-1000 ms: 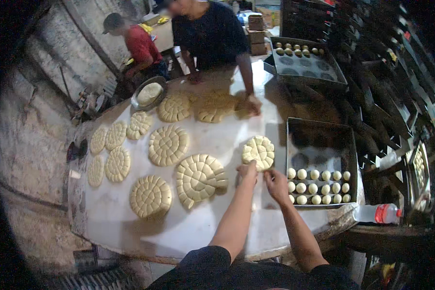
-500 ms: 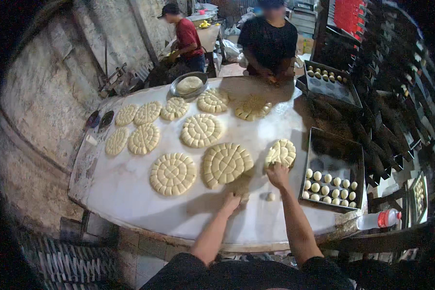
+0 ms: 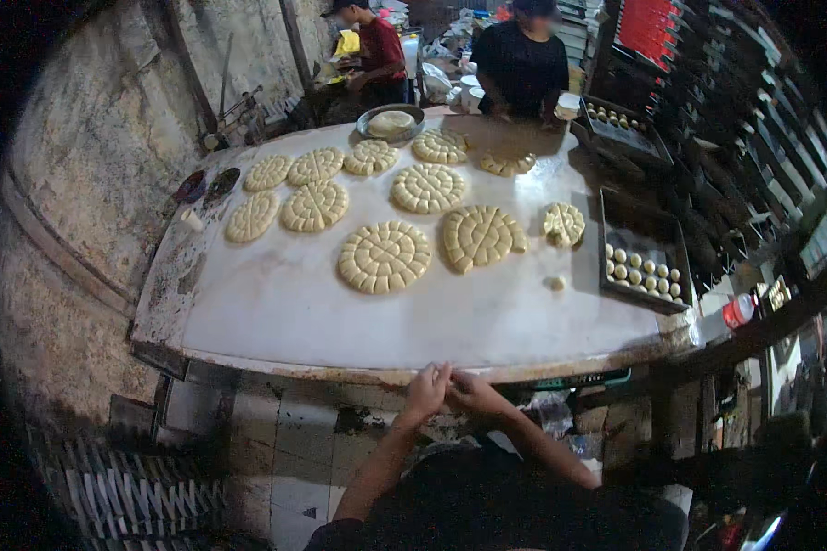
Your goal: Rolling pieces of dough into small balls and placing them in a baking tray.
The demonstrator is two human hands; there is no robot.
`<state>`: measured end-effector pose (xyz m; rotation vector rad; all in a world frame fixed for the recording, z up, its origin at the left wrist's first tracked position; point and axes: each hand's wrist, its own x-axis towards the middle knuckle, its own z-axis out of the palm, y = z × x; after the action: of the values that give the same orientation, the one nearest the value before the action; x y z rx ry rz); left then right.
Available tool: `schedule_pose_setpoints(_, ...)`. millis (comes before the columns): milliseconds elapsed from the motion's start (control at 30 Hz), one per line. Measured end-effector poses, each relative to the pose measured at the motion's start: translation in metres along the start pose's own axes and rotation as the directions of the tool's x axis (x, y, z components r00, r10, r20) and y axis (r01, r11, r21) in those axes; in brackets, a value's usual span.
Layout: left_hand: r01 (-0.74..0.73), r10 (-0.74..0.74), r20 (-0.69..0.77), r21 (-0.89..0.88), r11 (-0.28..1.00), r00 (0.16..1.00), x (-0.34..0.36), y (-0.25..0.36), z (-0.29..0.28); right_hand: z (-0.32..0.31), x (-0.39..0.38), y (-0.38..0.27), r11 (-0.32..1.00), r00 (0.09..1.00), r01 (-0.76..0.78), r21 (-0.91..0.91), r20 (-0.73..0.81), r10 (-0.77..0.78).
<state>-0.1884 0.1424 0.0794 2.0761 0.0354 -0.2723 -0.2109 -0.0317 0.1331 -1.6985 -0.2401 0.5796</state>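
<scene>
My left hand (image 3: 426,391) and my right hand (image 3: 474,393) meet at the near edge of the table, fingers closed and touching each other. Whatever they may hold is hidden. Beyond them on the pale tabletop (image 3: 285,321) rest several flat dough rounds cut into segments. Closest are a whole dough round (image 3: 384,257) and another with a gap in its near right rim (image 3: 483,239). A smaller, partly used dough round (image 3: 562,224) lies farther right, with a small dough ball (image 3: 557,284) on the near side of it.
A dark baking tray (image 3: 685,241) holding rows of dough balls stands at the right, with another tray (image 3: 630,134) behind it. At the back sits a metal bowl of dough (image 3: 391,123). Two people (image 3: 524,69) work across the table. A bottle (image 3: 737,312) is by the right corner.
Both hands have come back from the dough to the near table edge and now meet. The view has shifted, so the table sits higher in it.
</scene>
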Motion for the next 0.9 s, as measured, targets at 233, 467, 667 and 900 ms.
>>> schedule_pose_setpoints(233, -0.04, 0.054, -0.251, 0.061, 0.997, 0.967, 0.002, 0.023, -0.009, -0.022, -0.014, -0.027, 0.951, 0.964, -0.004, -0.309, -0.253, -0.078)
schedule_pose_setpoints(467, -0.097, 0.009, -0.583, -0.121, 0.988, 0.812, 0.046, 0.017, -0.001, -0.153, -0.101, 0.092, 0.999, 0.567, 0.03, 0.027, -0.824, 0.005)
schedule_pose_setpoints(667, -0.15, 0.118, 0.163, 0.204, 0.967, 0.98, 0.086, 0.02, 0.067, -0.232, -0.149, 0.148, 0.636, 0.677, -0.505, -0.584, -0.724, -0.128)
schedule_pose_setpoints(900, -0.621, 0.584, 0.253, 0.503, 0.601, 0.771, 0.194, 0.098, 0.215, -0.337, -0.041, 0.163, 0.54, 0.669, -0.396, -0.743, -0.636, -0.385)
